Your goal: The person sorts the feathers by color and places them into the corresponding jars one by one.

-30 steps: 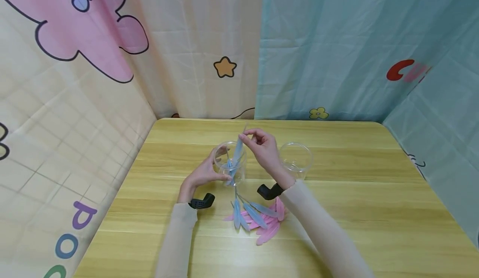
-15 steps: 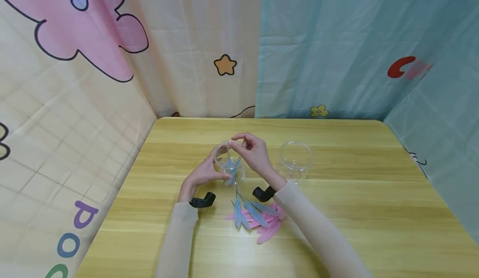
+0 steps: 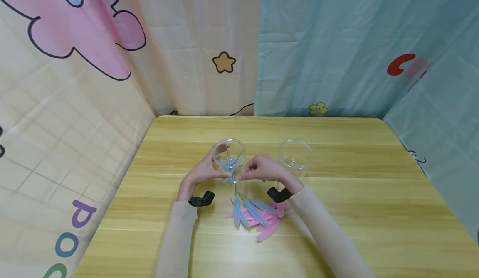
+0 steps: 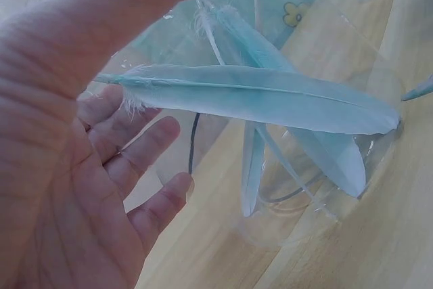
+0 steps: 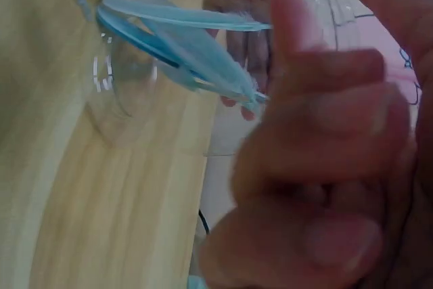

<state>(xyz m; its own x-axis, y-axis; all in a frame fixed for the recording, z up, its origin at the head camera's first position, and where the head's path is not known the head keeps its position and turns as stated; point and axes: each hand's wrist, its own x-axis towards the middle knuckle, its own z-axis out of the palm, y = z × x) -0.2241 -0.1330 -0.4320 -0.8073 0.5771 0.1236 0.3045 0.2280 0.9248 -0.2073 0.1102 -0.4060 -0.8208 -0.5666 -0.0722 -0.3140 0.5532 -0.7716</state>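
Observation:
A clear plastic cup (image 3: 229, 139) stands on the table with several pale blue feathers (image 4: 264, 96) inside, crossing at different angles. My left hand (image 3: 202, 172) holds it from the left, thumb across the front and fingers round the far side. To the cup's right is my right hand (image 3: 266, 169), its fingers loosely curled with nothing visible between them. In front of the cup, several loose blue feathers (image 3: 255, 212) lie fanned over a heap of pink feathers (image 3: 268, 230), quills towards the cup.
A second clear cup (image 3: 295, 140), with nothing visible inside, stands to the right behind my right forearm. The wooden table (image 3: 366, 178) meets printed curtains (image 3: 318, 62) at the back and sides. Each wrist wears a black strap mount.
My right hand lowered a blue feather into the left cup and let it go, then drew out and down to the cup's right side. The left hand stays round the cup.

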